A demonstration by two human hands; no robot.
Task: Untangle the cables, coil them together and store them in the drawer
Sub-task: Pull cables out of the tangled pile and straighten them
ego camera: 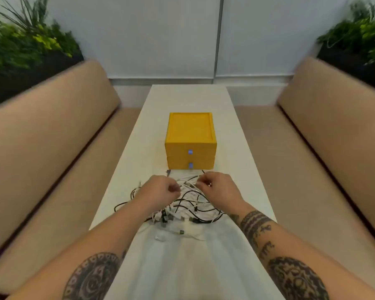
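A tangled heap of black and white cables (188, 204) lies on the white table (191, 267) in front of me. My left hand (160, 189) rests on the heap's left part, fingers curled and pinching a white strand. My right hand (217, 186) is at the heap's right part, fingertips pinched on white strands. Behind the heap stands a yellow drawer box (190, 137) with two shut drawers, each with a small bluish pull; the lower drawer (190, 165) is nearest the cables. A few loose plug ends (181, 232) lie closer to me.
Tan upholstered benches run along both sides, the left bench (41, 148) and the right bench (333, 137). Planters with green plants stand behind each bench. A pale wall panel closes the far end of the table.
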